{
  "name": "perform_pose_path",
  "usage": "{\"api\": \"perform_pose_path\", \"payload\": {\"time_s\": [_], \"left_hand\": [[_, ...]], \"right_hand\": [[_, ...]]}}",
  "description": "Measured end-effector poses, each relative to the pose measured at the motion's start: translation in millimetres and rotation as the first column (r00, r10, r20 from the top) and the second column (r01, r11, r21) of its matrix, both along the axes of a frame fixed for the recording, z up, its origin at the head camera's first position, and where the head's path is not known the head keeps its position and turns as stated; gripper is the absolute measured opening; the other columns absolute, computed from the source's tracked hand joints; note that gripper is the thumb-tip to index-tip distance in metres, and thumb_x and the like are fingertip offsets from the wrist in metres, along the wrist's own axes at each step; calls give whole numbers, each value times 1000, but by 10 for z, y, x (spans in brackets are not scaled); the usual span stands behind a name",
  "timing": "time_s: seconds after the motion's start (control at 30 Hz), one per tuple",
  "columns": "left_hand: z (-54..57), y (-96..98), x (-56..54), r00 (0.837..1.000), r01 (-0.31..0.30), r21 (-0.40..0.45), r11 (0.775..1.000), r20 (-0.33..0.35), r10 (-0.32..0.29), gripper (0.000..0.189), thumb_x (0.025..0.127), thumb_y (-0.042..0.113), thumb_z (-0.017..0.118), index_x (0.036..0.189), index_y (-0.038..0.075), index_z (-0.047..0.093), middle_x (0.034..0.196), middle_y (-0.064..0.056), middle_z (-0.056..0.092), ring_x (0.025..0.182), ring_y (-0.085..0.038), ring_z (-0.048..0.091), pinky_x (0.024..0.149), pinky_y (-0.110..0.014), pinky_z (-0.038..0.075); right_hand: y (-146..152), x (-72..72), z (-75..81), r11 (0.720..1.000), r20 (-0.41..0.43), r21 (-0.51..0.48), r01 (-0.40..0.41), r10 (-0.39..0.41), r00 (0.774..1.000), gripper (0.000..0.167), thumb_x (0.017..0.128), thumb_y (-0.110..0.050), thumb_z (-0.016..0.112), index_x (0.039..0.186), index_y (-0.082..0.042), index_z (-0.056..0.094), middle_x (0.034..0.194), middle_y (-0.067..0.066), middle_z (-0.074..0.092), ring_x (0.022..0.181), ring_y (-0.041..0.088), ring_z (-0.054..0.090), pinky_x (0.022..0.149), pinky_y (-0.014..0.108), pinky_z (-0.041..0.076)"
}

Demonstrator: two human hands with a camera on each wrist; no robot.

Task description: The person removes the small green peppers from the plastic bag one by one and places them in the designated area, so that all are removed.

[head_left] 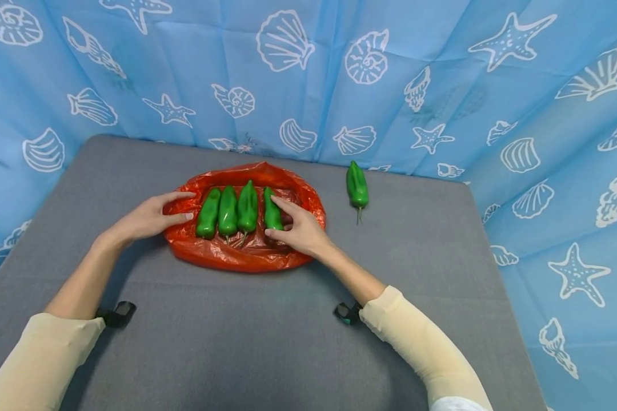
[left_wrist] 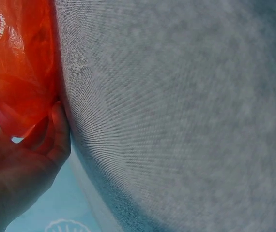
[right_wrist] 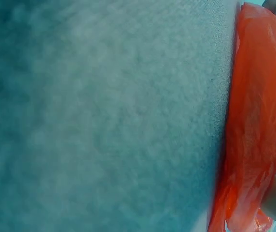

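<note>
A red plastic bag (head_left: 226,258) lies spread on the table, its mouth facing up and its rim rolled outward. Several green peppers rest side by side inside it, among them the leftmost pepper (head_left: 208,214). My left hand (head_left: 146,218) holds the bag's left side; the left wrist view shows fingers (left_wrist: 59,128) against the outer plastic. Over the bag's right part, my right hand (head_left: 305,230) pinches the rightmost pepper (head_left: 271,212) between thumb and fingers. In the right wrist view the bag's wall (right_wrist: 256,116) hides most of that hand.
Another green pepper (head_left: 357,185) lies outside the bag, toward the table's back right. Grey cloth covers the table (head_left: 226,342). A blue curtain (head_left: 329,68) with white shell prints hangs along the back and right edges. Each wrist bears a small black camera, such as the right one (head_left: 345,313).
</note>
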State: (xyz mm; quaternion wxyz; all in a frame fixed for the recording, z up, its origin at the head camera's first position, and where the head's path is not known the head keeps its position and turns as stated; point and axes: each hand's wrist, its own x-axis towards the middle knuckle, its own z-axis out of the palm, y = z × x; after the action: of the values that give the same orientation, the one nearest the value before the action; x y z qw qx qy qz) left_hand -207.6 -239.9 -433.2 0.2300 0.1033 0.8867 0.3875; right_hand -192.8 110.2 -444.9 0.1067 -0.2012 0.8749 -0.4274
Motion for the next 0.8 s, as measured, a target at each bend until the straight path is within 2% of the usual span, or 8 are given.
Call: {"api": "perform_pose_path", "payload": {"time_s": [0.23, 0.37, 0.57, 0.8], "left_hand": [[-37, -15, -16, 1000, 4, 4, 1000, -3, -4, 72, 100, 41, 58, 156, 6, 29, 158, -32, 20, 142, -53, 20, 109, -70, 23], [-34, -9, -11, 1000, 3, 3, 1000, 1, -3, 71, 101, 41, 57, 156, 6, 29, 158, -32, 20, 142, -53, 20, 109, -70, 23], [-10, 4, 3, 1000, -1, 2, 1000, 4, 1, 71, 101, 42, 57, 156, 6, 29, 158, -32, 20, 142, -54, 20, 109, -70, 22], [-15, 7, 3, 1000, 0, -5, 1000, -4, 0, 72, 100, 42, 57, 156, 7, 29, 159, -32, 17, 142, -54, 18, 109, -71, 20]], "right_hand": [[53, 1, 21, 1000, -8, -28, 1, -1, 1000, 76, 88, -22, 76, 154, -20, 38, 157, -1, 39, 104, 18, 64, 89, 35, 55], [95, -7, 32, 999, -19, -44, 16, -17, 1000, 75, 88, -20, 76, 154, -21, 39, 158, -1, 38, 108, 16, 63, 88, 31, 55], [168, -23, 42, 991, -38, -128, 33, -38, 999, 75, 87, -12, 76, 153, -20, 41, 157, -1, 37, 112, 19, 60, 88, 28, 55], [260, -33, 94, 974, -24, -217, 57, -64, 998, 74, 86, -8, 76, 152, -19, 43, 156, 2, 40, 107, 25, 63, 90, 35, 55]]}}
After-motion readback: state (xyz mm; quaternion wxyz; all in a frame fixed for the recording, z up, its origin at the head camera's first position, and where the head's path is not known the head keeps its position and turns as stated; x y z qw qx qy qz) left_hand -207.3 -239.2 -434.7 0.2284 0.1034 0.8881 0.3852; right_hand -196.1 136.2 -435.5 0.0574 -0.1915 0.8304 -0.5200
